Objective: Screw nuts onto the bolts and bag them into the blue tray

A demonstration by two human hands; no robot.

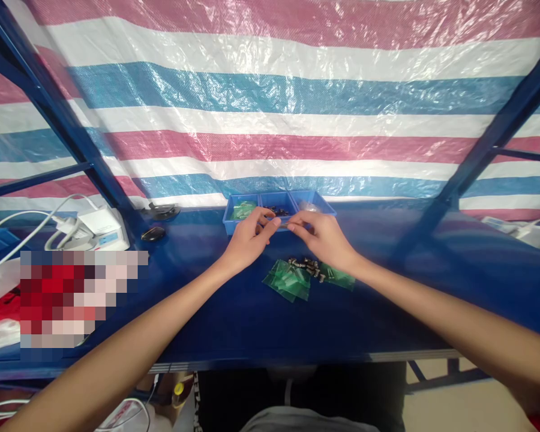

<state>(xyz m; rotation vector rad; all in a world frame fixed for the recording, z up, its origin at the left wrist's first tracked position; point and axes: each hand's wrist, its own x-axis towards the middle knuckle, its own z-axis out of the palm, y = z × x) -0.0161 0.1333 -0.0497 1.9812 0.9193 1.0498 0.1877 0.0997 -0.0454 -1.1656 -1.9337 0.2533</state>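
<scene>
My left hand [252, 239] and my right hand [323, 237] meet just in front of a blue divided tray [234, 227], fingers pinched. Between the fingertips is a thin, small item that I cannot make out. Green pieces [243, 210] fill the tray's left compartment, small dark parts [276, 211] lie in the middle one, and clear plastic-looking material [309, 207] is in the right one. Below my hands lie green, see-through plastic bags [288, 281] in a loose pile. Several small metal fittings [306, 264] sit along its upper edge, with more green plastic [338, 277] to the right.
The blue table [225, 330] stands against a striped plastic sheet [288, 96], between blue metal posts [67, 114]. At left are a white power strip [110, 231] with cables, a dark oval object [153, 233] and a blurred-out patch [67, 294].
</scene>
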